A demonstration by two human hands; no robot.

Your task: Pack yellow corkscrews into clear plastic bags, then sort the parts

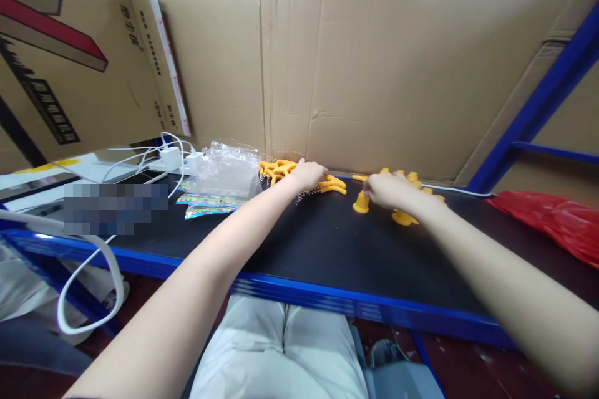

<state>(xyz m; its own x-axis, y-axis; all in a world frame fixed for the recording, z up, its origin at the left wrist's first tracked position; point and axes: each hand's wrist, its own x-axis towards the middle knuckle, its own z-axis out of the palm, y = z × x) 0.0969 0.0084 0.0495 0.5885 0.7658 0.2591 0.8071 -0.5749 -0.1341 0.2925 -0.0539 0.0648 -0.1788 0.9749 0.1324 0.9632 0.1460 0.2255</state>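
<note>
My left hand (306, 174) is over a pile of yellow branched plastic pieces (279, 169) at the back of the black tabletop, its fingers curled down onto them and partly hidden. Dark coiled springs (299, 194) show along the pile's near edge. More yellow prongs stick out to the right of that hand. Farther right, my right hand (386, 190) has its thumb and fingers closed at the top of a yellow flared base (361, 202), which stands upright on the table or just above it. Several similar yellow bases (403, 218) lie behind and under this hand.
Clear plastic bags (224, 168) and colourful printed packets (210, 206) lie left of the pile. White chargers and cables (171, 159) are farther left. A red plastic bag (550, 221) lies right. Cardboard (374, 75) walls the back; a blue rail (327, 299) edges the front.
</note>
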